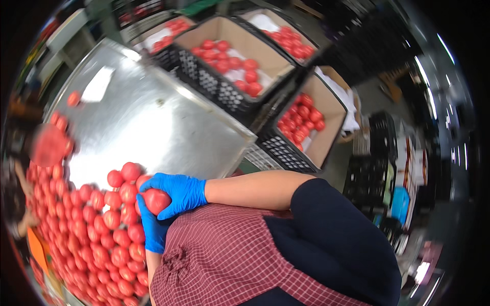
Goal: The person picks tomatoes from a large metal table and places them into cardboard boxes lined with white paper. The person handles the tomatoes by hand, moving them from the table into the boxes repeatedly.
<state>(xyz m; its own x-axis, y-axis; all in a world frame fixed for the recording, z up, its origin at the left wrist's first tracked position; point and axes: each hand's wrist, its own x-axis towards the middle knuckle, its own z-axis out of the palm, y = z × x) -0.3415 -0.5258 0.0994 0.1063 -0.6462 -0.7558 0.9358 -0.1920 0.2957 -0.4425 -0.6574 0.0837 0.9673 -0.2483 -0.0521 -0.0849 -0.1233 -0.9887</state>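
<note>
My right hand [176,193], in a blue disposable glove, is curled around a large red tomato [157,201], fingers on its far side and thumb on its near side. From below, my left hand [153,228], gloved in the same blue, rests its fingers against that tomato; part of it is hidden by the right hand and the tomato. Both hands are close to my checked apron [222,244]. Right beside them, many loose tomatoes [100,225] cover the lower left of a shiny metal table [183,134].
Black plastic crates, lined with cardboard and partly filled with tomatoes, stand beyond the table: one at the top [206,82], one nearer [294,153]. A white paper [98,84] lies on the metal. At the far left edge, another person's hands [28,220] are by the tomatoes.
</note>
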